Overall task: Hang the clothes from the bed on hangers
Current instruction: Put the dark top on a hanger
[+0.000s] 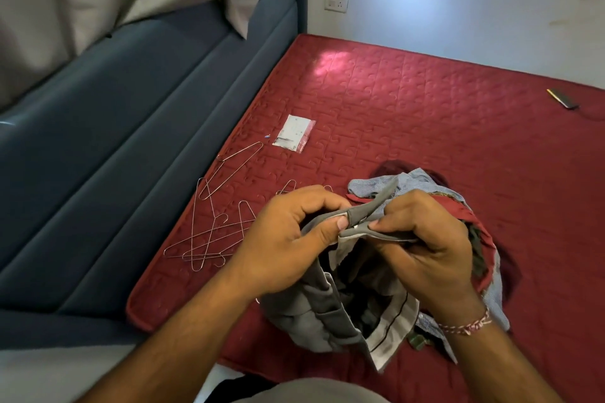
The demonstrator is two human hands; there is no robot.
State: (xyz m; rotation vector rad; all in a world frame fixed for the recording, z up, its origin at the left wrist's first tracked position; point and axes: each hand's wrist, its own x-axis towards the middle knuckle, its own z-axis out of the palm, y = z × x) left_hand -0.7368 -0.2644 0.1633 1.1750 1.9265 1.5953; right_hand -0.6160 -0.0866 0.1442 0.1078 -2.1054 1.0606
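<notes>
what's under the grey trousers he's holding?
Under the grey trousers lies the heap of clothes: blue-white checked, red and dark pieces on the red mattress. How many garments are underneath is hidden.

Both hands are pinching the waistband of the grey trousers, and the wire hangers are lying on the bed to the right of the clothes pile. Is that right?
Not quite. In the head view the wire hangers lie to the left of the clothes pile, near the blue bed frame. The rest holds: the left hand and right hand both pinch the grey trousers at the waistband.

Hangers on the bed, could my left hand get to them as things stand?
Probably yes, once freed: the hangers lie bare beside the left hand, which grips the trousers.
</notes>
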